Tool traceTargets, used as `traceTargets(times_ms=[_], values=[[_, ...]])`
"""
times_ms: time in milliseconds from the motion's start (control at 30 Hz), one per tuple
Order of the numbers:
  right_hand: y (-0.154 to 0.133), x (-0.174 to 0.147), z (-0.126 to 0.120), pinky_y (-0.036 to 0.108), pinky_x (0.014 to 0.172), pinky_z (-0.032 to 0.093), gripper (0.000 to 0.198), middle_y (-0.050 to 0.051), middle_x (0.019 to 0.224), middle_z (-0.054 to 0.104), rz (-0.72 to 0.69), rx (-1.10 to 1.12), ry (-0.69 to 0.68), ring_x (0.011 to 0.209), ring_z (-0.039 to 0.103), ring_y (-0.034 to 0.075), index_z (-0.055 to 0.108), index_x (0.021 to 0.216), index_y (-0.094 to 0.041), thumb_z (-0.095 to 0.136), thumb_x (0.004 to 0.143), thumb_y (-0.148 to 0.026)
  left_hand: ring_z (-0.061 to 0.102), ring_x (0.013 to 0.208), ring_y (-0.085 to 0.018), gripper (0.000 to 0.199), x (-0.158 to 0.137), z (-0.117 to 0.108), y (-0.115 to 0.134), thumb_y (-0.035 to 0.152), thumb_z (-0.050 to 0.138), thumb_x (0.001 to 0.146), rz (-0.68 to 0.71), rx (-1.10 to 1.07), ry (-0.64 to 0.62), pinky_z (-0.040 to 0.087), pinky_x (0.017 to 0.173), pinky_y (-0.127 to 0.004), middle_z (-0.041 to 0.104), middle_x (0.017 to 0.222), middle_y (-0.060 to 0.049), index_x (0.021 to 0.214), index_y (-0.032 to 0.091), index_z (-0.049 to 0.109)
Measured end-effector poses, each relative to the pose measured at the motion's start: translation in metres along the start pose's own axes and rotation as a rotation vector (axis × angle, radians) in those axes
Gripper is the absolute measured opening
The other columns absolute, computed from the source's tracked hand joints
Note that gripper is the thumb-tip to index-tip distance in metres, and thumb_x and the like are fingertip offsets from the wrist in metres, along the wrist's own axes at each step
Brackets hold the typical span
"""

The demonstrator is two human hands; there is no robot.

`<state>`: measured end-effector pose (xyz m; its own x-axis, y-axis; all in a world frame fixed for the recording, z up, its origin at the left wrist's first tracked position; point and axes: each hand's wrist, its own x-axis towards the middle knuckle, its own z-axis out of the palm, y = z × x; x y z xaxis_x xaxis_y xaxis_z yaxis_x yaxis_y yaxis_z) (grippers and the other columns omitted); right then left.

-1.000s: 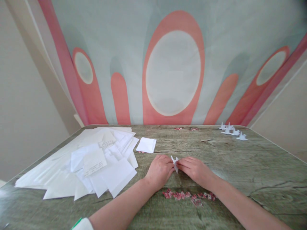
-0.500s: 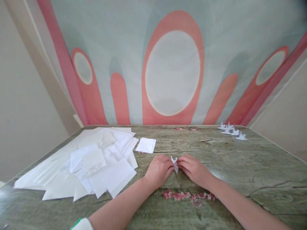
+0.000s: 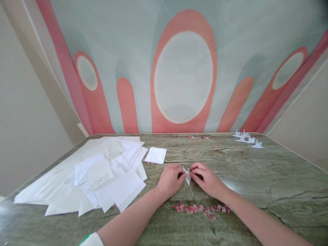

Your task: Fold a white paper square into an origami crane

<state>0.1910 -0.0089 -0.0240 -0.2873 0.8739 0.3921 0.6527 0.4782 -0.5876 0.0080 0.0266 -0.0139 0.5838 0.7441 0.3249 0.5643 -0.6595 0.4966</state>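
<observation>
A small white folded-paper crane [image 3: 188,178] is held between my two hands just above the table, one pointed end aimed toward me. My left hand [image 3: 171,179] pinches its left side with thumb and forefinger. From the right, my right hand [image 3: 203,178] pinches the other side in the same way. The fingertips cover part of the folds, so the crane's exact shape is partly hidden. Beyond my left hand lies a small stack of square white paper [image 3: 155,155].
A wide, untidy spread of white paper sheets [image 3: 128,191] covers the table's left side, some bearing writing. Several finished paper cranes [image 3: 257,145] stand at the far right. Pink flower prints [image 3: 191,208] mark the wooden table [image 3: 256,184]. A patterned backdrop [image 3: 184,78] rises behind.
Fingers of both hands have shifted on the paper crane, and gaps now show between thumbs and forefingers. The crane stays in about the same place.
</observation>
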Motion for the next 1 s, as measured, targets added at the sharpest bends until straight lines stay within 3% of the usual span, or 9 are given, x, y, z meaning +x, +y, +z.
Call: traceTargets(times_ms=[133,333,1000], values=[[0.0006,0.0014,0.0021,0.031,0.079,0.041,0.015,0.004,0.087,0.058,0.026,-0.007,0.009,0.087,0.053,0.017,0.063,0.076,-0.019,0.05,0.084,-0.016,0.057,0.077,-0.017,0.013,0.0002,0.0008,0.0003,0.025,0.055,0.081,-0.038,-0.023,0.012,0.042,0.073,-0.027,0.062,0.076,-0.002,0.071,0.018,0.06],[-0.0026,0.0023,0.0028,0.031,0.077,0.041,0.014,0.004,0.084,0.057,0.045,-0.018,0.015,0.085,0.053,0.017,0.061,0.073,-0.018,0.051,0.083,-0.016,0.059,0.072,-0.015,0.008,0.0008,0.0042,-0.0031,0.024,0.057,0.079,-0.081,-0.066,0.015,0.044,0.069,-0.024,0.063,0.077,0.0,0.086,0.02,0.058],[0.0029,0.0028,0.0083,0.032,0.074,0.042,0.009,0.002,0.079,0.059,0.062,-0.054,0.062,0.08,0.054,0.017,0.059,0.072,-0.019,0.055,0.081,-0.02,0.056,0.082,-0.017,0.005,0.0002,-0.0012,0.0051,0.022,0.055,0.08,-0.027,0.062,-0.016,0.041,0.075,-0.027,0.062,0.083,-0.002,0.08,0.019,0.06]])
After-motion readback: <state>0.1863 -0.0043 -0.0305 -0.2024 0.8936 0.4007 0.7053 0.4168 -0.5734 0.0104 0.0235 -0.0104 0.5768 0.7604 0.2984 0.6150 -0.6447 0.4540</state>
